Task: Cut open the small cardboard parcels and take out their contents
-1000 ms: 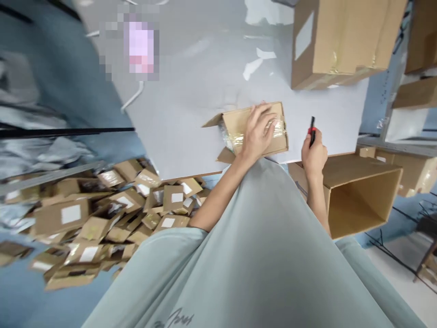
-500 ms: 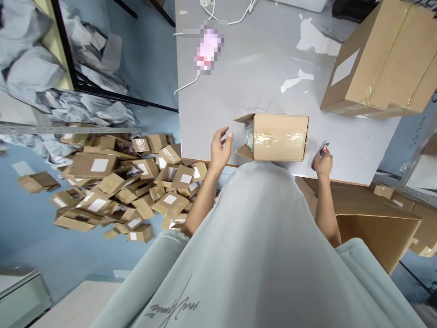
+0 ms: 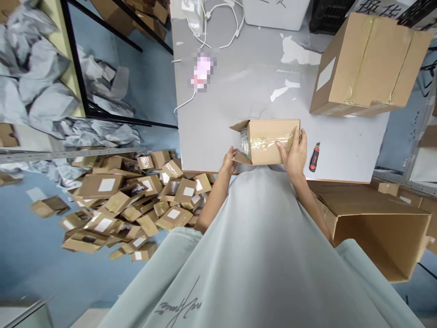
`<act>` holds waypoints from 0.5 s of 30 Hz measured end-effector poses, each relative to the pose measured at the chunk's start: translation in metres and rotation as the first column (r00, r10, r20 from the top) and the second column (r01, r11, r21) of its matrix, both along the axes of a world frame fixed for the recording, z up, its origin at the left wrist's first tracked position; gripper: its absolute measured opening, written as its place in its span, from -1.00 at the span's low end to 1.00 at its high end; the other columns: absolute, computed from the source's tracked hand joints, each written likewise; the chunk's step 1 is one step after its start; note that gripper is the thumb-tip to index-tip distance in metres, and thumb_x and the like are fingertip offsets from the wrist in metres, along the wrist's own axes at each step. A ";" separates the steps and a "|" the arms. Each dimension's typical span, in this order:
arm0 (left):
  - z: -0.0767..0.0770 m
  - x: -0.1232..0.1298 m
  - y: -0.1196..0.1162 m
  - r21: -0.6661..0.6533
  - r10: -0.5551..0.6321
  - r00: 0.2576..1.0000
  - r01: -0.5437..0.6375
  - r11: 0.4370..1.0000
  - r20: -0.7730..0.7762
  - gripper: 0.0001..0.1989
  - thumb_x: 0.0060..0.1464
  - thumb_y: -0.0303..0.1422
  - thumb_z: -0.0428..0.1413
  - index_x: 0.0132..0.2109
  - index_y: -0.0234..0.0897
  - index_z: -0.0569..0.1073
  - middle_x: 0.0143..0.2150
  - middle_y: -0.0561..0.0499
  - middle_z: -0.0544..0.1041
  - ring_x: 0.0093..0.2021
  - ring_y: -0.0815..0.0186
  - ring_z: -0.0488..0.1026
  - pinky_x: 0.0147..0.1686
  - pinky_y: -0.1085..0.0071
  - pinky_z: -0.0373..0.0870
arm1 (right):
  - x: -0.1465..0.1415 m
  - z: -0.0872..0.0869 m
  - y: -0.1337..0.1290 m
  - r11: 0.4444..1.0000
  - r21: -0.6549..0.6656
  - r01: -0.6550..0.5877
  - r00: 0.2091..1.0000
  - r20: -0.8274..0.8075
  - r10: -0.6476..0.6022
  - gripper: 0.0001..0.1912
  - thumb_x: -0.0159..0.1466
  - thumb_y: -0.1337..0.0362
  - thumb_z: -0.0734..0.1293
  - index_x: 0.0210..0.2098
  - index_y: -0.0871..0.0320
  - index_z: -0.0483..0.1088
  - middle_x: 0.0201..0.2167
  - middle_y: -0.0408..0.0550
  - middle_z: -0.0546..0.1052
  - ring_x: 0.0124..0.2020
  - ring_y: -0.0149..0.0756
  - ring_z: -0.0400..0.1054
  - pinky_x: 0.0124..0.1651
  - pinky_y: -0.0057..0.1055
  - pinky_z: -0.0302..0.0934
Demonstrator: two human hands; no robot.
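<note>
A small cardboard box [image 3: 269,152] lies at the table's near edge, clear tape across its top. Its left end is open with the flaps sticking out, and clear plastic wrapping with a bit of green [image 3: 245,143] shows inside. My right hand [image 3: 295,155] grips the box's right end, thumb on top and fingers round the far edge. At the lower left flap, my left hand [image 3: 231,159] has its fingers bent against the cardboard; part of them is hidden. A red and black utility knife [image 3: 314,158] rests on the table just right of my right hand, its blade end pointing away.
A large taped carton [image 3: 372,64] stands at the table's back right. White cables [image 3: 221,7] and a blurred pink device [image 3: 202,70] lie at the back left. An open carton [image 3: 378,214] sits below the table's right side; many small boxes [image 3: 105,184] are piled on the floor left.
My right hand has put the utility knife down on the table and moved left onto the box. My left hand has come to the box's open flap. The view has shifted slightly.
</note>
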State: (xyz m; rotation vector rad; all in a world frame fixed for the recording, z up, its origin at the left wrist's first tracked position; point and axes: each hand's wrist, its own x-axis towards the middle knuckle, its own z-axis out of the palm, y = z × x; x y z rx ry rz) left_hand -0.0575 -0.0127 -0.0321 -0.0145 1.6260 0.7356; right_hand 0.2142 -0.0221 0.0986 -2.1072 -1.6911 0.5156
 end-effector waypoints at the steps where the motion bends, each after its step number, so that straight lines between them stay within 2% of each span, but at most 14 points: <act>1: 0.000 0.002 -0.001 0.011 -0.007 1.000 0.007 1.000 -0.003 -0.65 0.54 -0.06 0.10 -0.01 -0.27 0.52 -0.02 -0.15 0.66 -0.21 0.28 0.59 -0.18 0.41 0.49 | 0.006 -0.001 -0.001 0.999 0.030 0.019 0.999 -0.041 -0.018 -0.18 0.57 -0.23 0.24 0.63 0.06 0.10 0.58 0.37 0.19 0.64 0.18 0.08 0.56 0.28 0.18; 3: 0.002 0.006 -0.001 0.044 -0.024 1.000 0.025 0.999 -0.011 -0.68 0.49 -0.07 0.18 -0.05 -0.25 0.53 -0.08 -0.11 0.66 -0.21 0.27 0.58 -0.17 0.41 0.48 | 0.017 -0.002 -0.004 0.992 0.098 0.078 0.990 -0.121 -0.066 -0.27 0.56 -0.17 0.27 0.55 0.07 0.21 0.50 0.35 0.28 0.59 0.14 0.16 0.57 0.25 0.16; 7: 0.011 0.016 0.002 0.099 -0.076 0.997 0.077 0.992 -0.016 -0.71 0.45 -0.10 0.21 -0.09 -0.25 0.53 -0.23 -0.04 0.61 -0.29 0.27 0.54 -0.21 0.40 0.45 | 0.029 -0.005 -0.007 0.952 0.166 0.258 0.944 -0.254 -0.212 -0.55 0.59 0.02 0.14 0.27 0.11 0.40 0.26 0.29 0.47 0.39 0.00 0.39 0.49 0.07 0.27; 10: 0.017 0.023 0.006 0.128 -0.136 0.991 0.137 0.982 -0.014 -0.74 0.44 -0.14 0.18 -0.13 -0.24 0.52 -0.32 0.01 0.58 -0.36 0.27 0.48 -0.25 0.38 0.41 | 0.036 -0.012 -0.006 0.917 0.127 0.377 0.891 -0.321 -0.322 -0.64 0.54 0.13 0.10 0.16 0.09 0.39 0.15 0.23 0.54 0.23 -0.08 0.48 0.35 -0.10 0.38; 15: 0.018 0.035 0.009 0.168 -0.232 0.971 0.237 0.957 -0.053 -0.78 0.35 -0.20 0.19 -0.25 -0.21 0.46 -0.44 0.10 0.48 -0.41 0.31 0.38 -0.35 0.42 0.31 | 0.060 -0.024 -0.001 0.885 0.073 0.461 0.822 -0.412 -0.394 -0.64 0.48 0.25 0.10 0.19 0.10 0.32 0.09 0.18 0.58 0.12 -0.19 0.54 0.24 -0.25 0.40</act>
